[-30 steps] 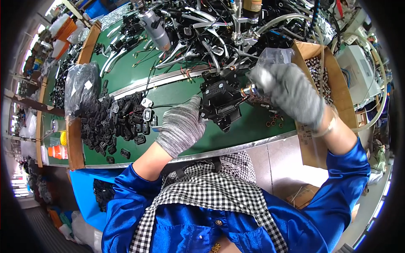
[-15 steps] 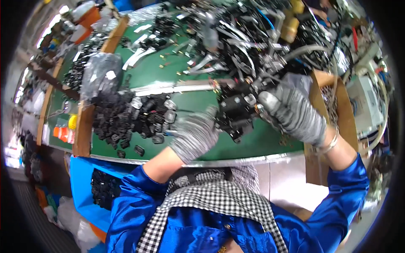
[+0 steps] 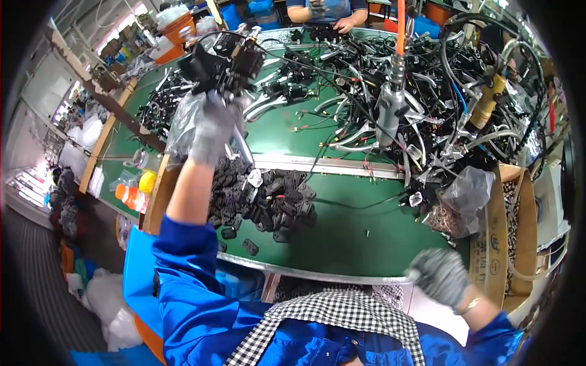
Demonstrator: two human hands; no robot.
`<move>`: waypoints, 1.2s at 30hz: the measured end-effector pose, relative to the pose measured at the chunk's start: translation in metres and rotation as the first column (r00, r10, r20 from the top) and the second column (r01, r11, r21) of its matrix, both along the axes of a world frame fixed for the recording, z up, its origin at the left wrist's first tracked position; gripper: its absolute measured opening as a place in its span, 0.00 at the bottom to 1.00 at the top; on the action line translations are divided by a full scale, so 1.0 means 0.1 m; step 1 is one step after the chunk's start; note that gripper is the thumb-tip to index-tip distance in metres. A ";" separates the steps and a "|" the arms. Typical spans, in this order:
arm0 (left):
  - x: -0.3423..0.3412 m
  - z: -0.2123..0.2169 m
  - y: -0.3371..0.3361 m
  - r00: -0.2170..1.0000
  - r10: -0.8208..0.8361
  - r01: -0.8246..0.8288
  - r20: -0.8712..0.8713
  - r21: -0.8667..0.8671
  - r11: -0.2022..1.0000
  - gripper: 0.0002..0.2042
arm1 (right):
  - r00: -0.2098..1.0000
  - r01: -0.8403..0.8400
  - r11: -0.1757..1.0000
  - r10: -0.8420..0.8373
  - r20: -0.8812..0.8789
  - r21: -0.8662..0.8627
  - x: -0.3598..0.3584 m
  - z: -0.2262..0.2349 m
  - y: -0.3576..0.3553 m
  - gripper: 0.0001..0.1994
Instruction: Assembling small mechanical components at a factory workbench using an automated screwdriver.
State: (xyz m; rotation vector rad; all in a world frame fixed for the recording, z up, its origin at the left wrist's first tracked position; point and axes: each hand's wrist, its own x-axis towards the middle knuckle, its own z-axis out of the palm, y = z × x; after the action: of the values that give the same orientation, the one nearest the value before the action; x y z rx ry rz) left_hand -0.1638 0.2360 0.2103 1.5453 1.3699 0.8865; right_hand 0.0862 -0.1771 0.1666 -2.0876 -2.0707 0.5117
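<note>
Up at the far left of the green workbench, my left hand in its grey knit glove is raised with the arm stretched out, fingers clamped around a black lever-and-switch assembly that trails thin black wires. That assembly sits above the table surface, held clear of everything else (I cannot make out its finer parts through the blur). Just beside the same hand, a clear plastic bag hangs against the glove; whether the fingers pinch it too, I cannot tell.

Below that hand, a heap of small black plastic parts lies on the near belt, a few stray pieces scattered toward the metal edge. Across the dividing rail, a dense tangle of black cables and silver levers covers the far half of the bench. A grey pneumatic screwdriver hangs over it from an orange hose.

My right hand, also gloved in grey, is low at the near right edge of the bench, fingers curled loosely, holding nothing I can see. Near it stands a cardboard box with a crumpled clear bag at its inner side.

At the far end another person's hands work at the bench.
</note>
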 end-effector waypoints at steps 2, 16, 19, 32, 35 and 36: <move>0.38 0.01 0.41 0.907 0.160 -0.022 -0.390 0.337 0.941 0.13 | 0.992 0.115 0.993 -0.114 -0.045 0.021 -0.13 -0.63 -0.05 0.13; 0.64 -1.71 3.48 0.590 0.238 -0.018 -0.771 0.283 0.959 0.23 | 0.960 0.271 0.883 -0.277 -0.042 0.383 -0.51 -1.64 0.09 0.17; 0.78 -1.69 3.37 0.551 0.201 0.071 -0.810 0.286 0.956 0.24 | 0.964 0.220 0.865 -0.263 0.034 0.451 -0.48 -1.62 0.15 0.17; 2.21 -1.20 0.40 0.488 -0.327 0.845 -0.809 0.345 0.408 0.23 | 0.947 0.286 0.749 -0.315 -0.059 0.597 -0.12 -1.08 0.77 0.18; 2.82 -1.40 0.66 0.542 -0.063 0.821 -0.838 0.512 0.252 0.25 | 0.865 0.365 0.553 -0.499 -0.052 0.749 0.49 -0.66 1.49 0.23; 3.08 -1.59 0.85 0.648 -0.325 0.762 -0.689 0.581 0.286 0.24 | 0.845 0.468 0.465 -0.484 -0.228 0.752 0.81 -0.83 1.91 0.22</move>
State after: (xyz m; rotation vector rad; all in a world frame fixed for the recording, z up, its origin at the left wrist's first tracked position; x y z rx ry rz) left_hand 0.1438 0.3208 0.0509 2.9504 0.4008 0.7535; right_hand 0.1671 0.0136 0.0835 -1.9019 -1.1900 -0.4612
